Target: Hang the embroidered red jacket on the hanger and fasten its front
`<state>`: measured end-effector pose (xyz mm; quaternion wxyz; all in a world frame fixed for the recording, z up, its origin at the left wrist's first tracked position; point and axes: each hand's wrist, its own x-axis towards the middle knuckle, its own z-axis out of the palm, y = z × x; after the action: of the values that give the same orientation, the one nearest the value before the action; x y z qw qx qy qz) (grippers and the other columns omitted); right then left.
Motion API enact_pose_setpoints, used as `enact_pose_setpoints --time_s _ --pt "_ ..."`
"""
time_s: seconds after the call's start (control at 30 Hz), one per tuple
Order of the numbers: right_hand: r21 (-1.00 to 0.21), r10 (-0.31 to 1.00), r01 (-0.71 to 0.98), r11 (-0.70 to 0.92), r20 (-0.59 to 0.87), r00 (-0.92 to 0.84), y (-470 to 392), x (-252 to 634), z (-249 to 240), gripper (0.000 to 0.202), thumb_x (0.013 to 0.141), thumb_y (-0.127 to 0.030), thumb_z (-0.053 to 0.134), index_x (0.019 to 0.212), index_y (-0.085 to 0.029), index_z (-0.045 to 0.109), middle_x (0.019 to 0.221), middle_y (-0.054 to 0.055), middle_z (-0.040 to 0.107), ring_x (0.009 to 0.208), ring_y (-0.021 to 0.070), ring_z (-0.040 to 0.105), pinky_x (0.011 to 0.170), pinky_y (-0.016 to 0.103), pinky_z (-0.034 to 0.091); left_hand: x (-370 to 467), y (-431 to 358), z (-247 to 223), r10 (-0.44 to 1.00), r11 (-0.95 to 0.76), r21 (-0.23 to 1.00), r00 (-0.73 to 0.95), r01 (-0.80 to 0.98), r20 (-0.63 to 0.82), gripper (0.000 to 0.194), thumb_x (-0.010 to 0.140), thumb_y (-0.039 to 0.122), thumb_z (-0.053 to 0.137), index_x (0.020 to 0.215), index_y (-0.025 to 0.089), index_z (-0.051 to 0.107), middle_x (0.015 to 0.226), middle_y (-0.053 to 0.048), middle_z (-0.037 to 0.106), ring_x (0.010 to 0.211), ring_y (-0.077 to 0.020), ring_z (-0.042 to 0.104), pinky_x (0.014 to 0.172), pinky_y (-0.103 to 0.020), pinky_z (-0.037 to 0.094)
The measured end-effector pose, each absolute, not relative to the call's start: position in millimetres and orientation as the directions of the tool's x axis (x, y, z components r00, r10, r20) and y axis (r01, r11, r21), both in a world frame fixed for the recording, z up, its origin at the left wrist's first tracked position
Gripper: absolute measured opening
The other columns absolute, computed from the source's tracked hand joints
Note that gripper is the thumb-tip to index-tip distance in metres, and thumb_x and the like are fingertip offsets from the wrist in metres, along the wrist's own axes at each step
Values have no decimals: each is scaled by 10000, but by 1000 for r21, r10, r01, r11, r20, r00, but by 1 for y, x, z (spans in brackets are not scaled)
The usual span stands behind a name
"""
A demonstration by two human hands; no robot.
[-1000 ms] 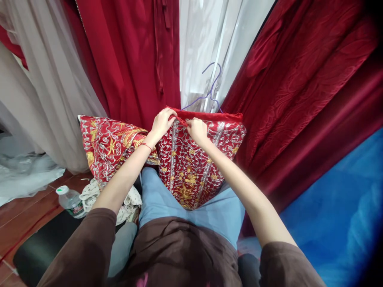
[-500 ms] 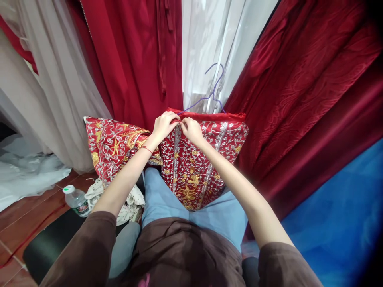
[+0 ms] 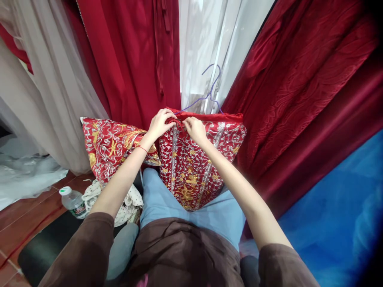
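Observation:
A red embroidered garment (image 3: pixel 191 167) with silver and gold thread hangs between my knees. Its plain red top band (image 3: pixel 221 117) lies along a purple wire hanger (image 3: pixel 211 89). My left hand (image 3: pixel 161 123) grips the band near its left end, thumb below and fingers above. Just to the right, my right hand (image 3: pixel 194 129) has thumb and fingertips pinched at the same edge, a small gap from the left. Between them a short dark red strip of cloth shows. The fingertips partly hide the exact hold. A second embroidered panel (image 3: pixel 110 143) spreads out to the left, behind my left forearm.
Red drapes (image 3: pixel 134 59) and a white sheer cloth (image 3: pixel 197 44) hang ahead, with dark red satin (image 3: pixel 299 99) and blue fabric (image 3: pixel 338 223) at right. A plastic bottle (image 3: pixel 73 202) and dotted cloth (image 3: pixel 131 205) sit low left. Clear plastic sheeting (image 3: pixel 26 171) lies on the tiled floor.
My hands have drawn slightly apart along the top edge, and the dark red strip between them shows more. The whole view has shifted a little.

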<state>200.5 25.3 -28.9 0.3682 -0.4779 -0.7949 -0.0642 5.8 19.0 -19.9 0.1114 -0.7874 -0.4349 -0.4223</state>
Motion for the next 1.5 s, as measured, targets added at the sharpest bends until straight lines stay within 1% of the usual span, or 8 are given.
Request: enact_pose_setpoints --time_s 0.1,0.37,0.57,0.67,0.83,1.03,1.27,1.5 --pt "-395 772 774 495 609 -182 36 200 -31 158 965 -244 540 1029 -185 672 964 78 735 894 223 681 817 342 507 -3 17 -13 584 -539 148 241 829 775 175 859 230 691 1027 190 660 1168 -97 661 1168 -274 578 993 -401 479" --pt "-742 903 517 427 319 -289 51 186 -42 103 928 -168 558 1030 -186 563 606 -61 640 462 109 588 618 245 509 -19 25 -24 741 -464 324 161 824 652 159 876 309 682 978 214 606 895 -31 714 842 -195 671 828 -327 523" --pt "-689 875 541 483 402 -270 47 208 -33 101 875 -115 535 804 -178 571 653 -22 656 486 104 608 602 232 497 -29 38 -37 653 -448 302 78 842 753 340 801 341 759 1045 179 587 1103 -118 657 1037 -254 618 938 -402 503" --pt "-681 864 534 501 434 -257 44 218 -27 114 842 -91 523 779 -169 577 745 6 690 514 111 636 615 241 504 -28 43 -40 685 -543 376 137 751 715 338 814 359 738 1054 179 581 1010 -82 659 938 -211 621 875 -357 515" --pt "-692 839 475 543 442 -316 43 206 -35 94 878 -197 585 968 -174 599 699 -32 671 470 98 584 572 235 484 -25 40 -40 692 -628 434 210 646 691 228 845 399 682 890 188 607 791 -7 600 707 -147 546 719 -282 480" --pt "-764 867 415 494 395 -305 50 172 -69 109 890 -230 560 982 -175 579 539 -94 551 477 100 513 616 241 475 -26 27 -41 617 -661 329 239 674 750 254 954 418 526 909 191 632 932 -53 648 884 -191 594 863 -313 463" --pt "-698 789 374 611 574 -218 49 165 -74 476 857 -265 606 1305 -156 488 650 -96 528 646 133 564 717 255 474 -26 33 -50 665 -648 433 190 627 722 303 978 446 454 956 198 626 976 -61 696 919 -200 631 916 -310 465" --pt "-498 788 647 577 549 -281 43 158 -66 159 947 -259 494 925 -197 639 754 -3 633 721 163 580 742 268 464 -26 37 -50 726 -583 540 91 607 682 300 973 467 441 919 215 595 944 -43 715 917 -199 652 878 -290 466"
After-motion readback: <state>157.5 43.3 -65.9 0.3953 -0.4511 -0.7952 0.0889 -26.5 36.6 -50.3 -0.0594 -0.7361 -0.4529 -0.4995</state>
